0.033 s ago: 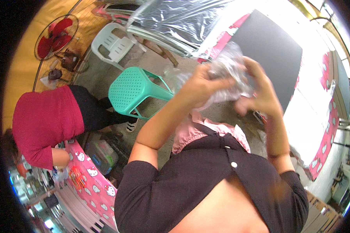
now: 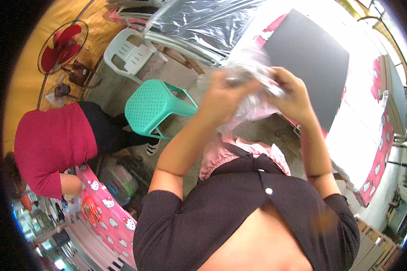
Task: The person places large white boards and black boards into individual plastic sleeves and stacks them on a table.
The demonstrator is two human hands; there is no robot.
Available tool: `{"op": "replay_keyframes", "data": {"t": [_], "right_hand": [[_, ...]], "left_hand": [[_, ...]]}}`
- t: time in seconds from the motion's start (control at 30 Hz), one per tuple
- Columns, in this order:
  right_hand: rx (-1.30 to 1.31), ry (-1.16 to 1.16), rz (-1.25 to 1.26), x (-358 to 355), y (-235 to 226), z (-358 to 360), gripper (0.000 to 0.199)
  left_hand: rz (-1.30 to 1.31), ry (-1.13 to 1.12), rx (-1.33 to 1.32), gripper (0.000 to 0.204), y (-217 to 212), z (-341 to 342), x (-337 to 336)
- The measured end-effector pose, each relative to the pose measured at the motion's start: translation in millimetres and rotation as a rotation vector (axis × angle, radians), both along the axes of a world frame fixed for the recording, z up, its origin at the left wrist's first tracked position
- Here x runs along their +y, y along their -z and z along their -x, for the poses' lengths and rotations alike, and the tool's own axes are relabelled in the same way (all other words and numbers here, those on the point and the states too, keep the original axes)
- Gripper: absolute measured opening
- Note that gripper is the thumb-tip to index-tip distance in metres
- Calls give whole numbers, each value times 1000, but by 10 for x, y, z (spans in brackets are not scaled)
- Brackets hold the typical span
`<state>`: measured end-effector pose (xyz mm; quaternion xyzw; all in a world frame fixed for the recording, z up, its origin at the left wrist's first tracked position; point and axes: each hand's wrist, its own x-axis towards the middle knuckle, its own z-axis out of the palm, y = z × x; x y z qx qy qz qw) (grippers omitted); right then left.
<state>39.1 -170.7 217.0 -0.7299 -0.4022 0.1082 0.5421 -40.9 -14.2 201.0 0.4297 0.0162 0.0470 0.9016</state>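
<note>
Crumpled clear plastic wrap (image 2: 248,101) is bunched between my two hands, in front of my chest. My left hand (image 2: 224,97) is closed on its left side, the fingers curled into the folds. From the right, my right hand (image 2: 291,92) has its fingers bent onto the same plastic. Both hands are smeared by motion, and the folds hide some fingertips. Loose plastic sticks out above and below the grip. Whether anything lies inside the bundle cannot be made out.
A dark grey board (image 2: 305,58) lies on the white-covered table at right. Plastic-wrapped panels (image 2: 203,27) stand at the back. A green stool (image 2: 149,106) and a white chair (image 2: 131,54) are left of my arms. A person in red (image 2: 54,149) bends over a pink-covered table (image 2: 106,221).
My right hand has come in from the right, its spread fingers now bent onto the plastic. Both hands and the plastic have shifted slightly left.
</note>
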Motion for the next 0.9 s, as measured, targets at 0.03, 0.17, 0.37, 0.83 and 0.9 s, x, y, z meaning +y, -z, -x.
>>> {"op": "replay_keyframes", "data": {"t": [0.03, 0.17, 0.37, 0.83, 0.9], "right_hand": [[186, 80, 83, 72, 54, -56, 33], [-12, 227, -104, 27, 192, -74, 12], [-27, 394, -254, 16, 254, -77, 9], [539, 605, -763, -454, 263, -551, 29], [355, 45, -35, -798, 674, -560, 31]], "left_hand": [[3, -174, -12, 26, -67, -6, 104], [-14, -621, 28, 14, -38, -71, 35], [3, -619, 156, 21, 58, 10, -59], [-437, 18, -146, 17, 201, 257, -67], [-246, -38, -240, 19, 156, 341, 296]]}}
